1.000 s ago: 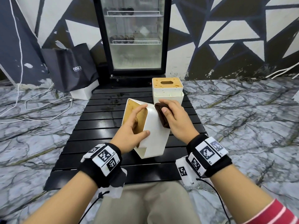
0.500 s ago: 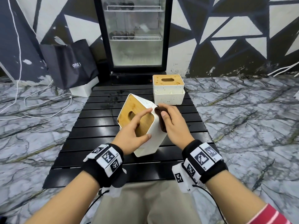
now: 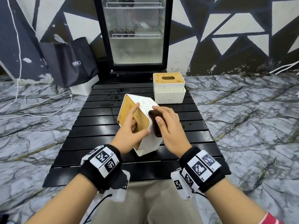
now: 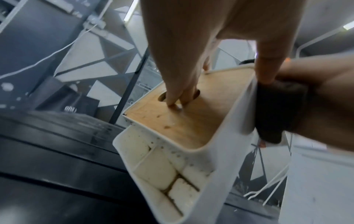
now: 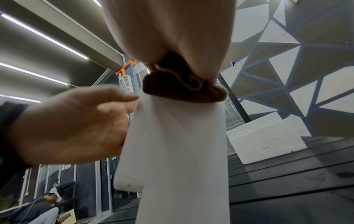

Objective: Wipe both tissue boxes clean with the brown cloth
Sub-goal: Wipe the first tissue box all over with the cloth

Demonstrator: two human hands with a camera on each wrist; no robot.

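A white tissue box with a wooden lid [image 3: 146, 105] [image 4: 184, 128] [image 5: 178, 144] is tipped on edge on the black slatted table [image 3: 103, 120], lid facing left. My left hand [image 3: 134, 128] grips it, fingers [image 4: 177, 97] hooked into the lid slot and thumb on the rim. My right hand [image 3: 166, 123] presses the folded brown cloth [image 3: 154, 123] [image 4: 277, 112] [image 5: 184, 89] against the box's white right side. A second tissue box [image 3: 169, 88] [image 5: 266, 141] stands upright at the table's far right; its white sides show dark specks.
A glass-door fridge [image 3: 134, 33] stands behind the table, a black bag [image 3: 69, 62] to its left on the marble floor. White cables [image 3: 32, 101] trail on the floor at left. My knees [image 3: 145, 202] sit at the table's near edge.
The held box has turned so that its speckled top side shows more. My right hand has slid the cloth along the box's right side toward me.
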